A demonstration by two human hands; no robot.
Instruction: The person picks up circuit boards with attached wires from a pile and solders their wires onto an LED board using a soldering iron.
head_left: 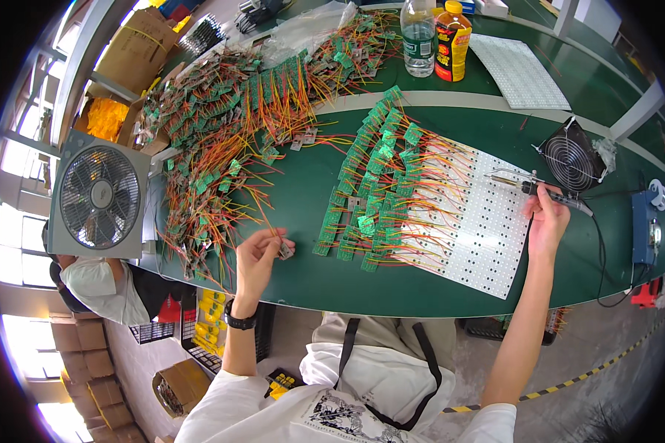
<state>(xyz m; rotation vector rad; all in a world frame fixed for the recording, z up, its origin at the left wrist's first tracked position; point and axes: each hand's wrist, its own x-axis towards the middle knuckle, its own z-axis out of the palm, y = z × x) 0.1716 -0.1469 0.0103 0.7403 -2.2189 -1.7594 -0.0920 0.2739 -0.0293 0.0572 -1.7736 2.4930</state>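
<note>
My left hand point(256, 260) is closed at the near edge of the bench, pinching a small circuit board point(285, 252) with thin red wires. To its left and beyond lies a big heap of wired circuit boards point(199, 181). My right hand point(545, 223) is wrapped round a soldering iron point(569, 200), whose tip points left over a white perforated board point(495, 244). Red and yellow wires from rows of green circuit boards point(380, 184) lie across that board's left part. The rows stand between my two hands, and neither hand touches them.
A small black fan point(573, 156) and a blue soldering station point(645, 227) stand at the right. Two bottles, one clear point(419, 48) and one orange point(451, 44), stand at the back beside another perforated sheet point(521, 70). A grey box fan point(100, 196) and a seated person point(111, 288) are at the left.
</note>
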